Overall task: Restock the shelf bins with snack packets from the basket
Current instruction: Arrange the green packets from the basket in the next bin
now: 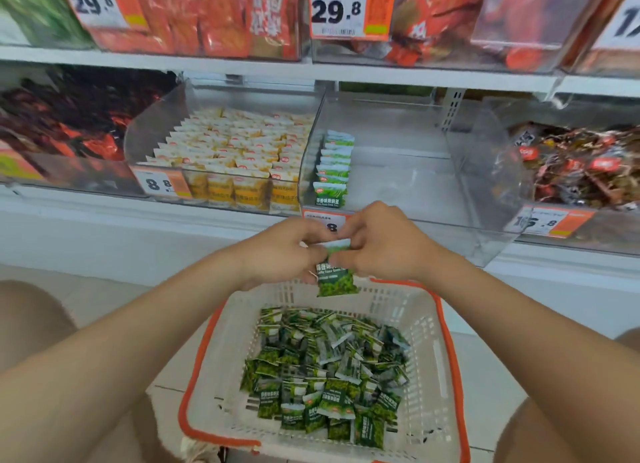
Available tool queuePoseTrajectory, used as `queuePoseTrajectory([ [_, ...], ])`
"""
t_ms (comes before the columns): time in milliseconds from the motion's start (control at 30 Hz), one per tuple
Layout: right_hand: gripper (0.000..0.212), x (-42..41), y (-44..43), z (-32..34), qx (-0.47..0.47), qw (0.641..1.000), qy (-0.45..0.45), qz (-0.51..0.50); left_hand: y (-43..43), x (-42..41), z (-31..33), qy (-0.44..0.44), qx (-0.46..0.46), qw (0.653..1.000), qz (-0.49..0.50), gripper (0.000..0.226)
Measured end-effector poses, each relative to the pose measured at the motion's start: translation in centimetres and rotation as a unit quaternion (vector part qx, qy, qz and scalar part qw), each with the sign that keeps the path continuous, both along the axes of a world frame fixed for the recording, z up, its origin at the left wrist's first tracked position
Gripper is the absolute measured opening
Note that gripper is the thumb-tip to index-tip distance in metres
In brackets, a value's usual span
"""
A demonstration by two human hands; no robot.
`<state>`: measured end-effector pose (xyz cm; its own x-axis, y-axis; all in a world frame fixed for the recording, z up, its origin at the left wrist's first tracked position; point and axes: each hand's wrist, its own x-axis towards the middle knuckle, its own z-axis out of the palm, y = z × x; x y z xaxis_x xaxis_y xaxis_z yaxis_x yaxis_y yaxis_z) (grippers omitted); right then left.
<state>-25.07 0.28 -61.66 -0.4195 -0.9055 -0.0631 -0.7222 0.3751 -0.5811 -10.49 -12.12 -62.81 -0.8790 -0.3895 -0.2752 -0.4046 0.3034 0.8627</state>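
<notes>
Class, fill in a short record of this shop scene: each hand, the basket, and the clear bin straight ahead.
Left hand: pinches a green packet, above the basket
Right hand: pinches the same packet
Basket: white, orange rim, holds a loose pile of green packets
Clear bin: one row of green packets along its left wall

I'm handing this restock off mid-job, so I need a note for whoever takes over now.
Left grip and right grip both pinch a green packet above the basket.
Done: one row of green packets stands at the left of the clear bin.
Left: place this packet, then the pile in the basket; most of the bin is bare.
</notes>
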Motion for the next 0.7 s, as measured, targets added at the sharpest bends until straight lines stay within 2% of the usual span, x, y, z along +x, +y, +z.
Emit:
queuePoseTrajectory([
  [100, 0.025, -0.3, 0.0, 1.0, -0.049, 0.992, -0.109, -0.042, -0.2, 0.5, 1.6, 0.023, 0.027, 0.999, 0.019, 0.039],
  [167, 0.021, -0.1, -0.1, 1.5, -0.09, 0.974, -0.193, -0.078, -0.2, 0.8, 1.8, 0.043, 0.036, 0.997, 0.052, 0.048],
  [333, 0.023, 0.0, -0.6, 2.0, -0.108, 0.962, -0.23, -0.101, -0.3, 0.5, 1.4, 0.084, 0.025, 0.988, 0.123, 0.042],
  [433, 0.011, -0.4, -0.9, 2.7, -0.086, 0.968, -0.223, -0.075, -0.4, 0.2, 1.5, 0.103, -0.021, 0.985, 0.133, 0.041],
  [500, 0.004, -1.2, -1.5, 3.0, -0.129, 0.969, -0.196, -0.081, -0.7, 0.0, 1.6, 0.116, -0.09, 0.978, 0.15, 0.04],
  [633, 0.01, -3.5, -3.3, 3.3, -0.252, 0.955, -0.034, -0.154, -2.1, -0.2, 1.4, 0.113, -0.279, 0.941, 0.153, 0.04],
  [700, 0.007, -4.2, -4.3, 3.0, -0.242, 0.957, 0.023, -0.156, -2.9, -0.4, 1.1, 0.087, -0.345, 0.925, 0.137, 0.047],
])
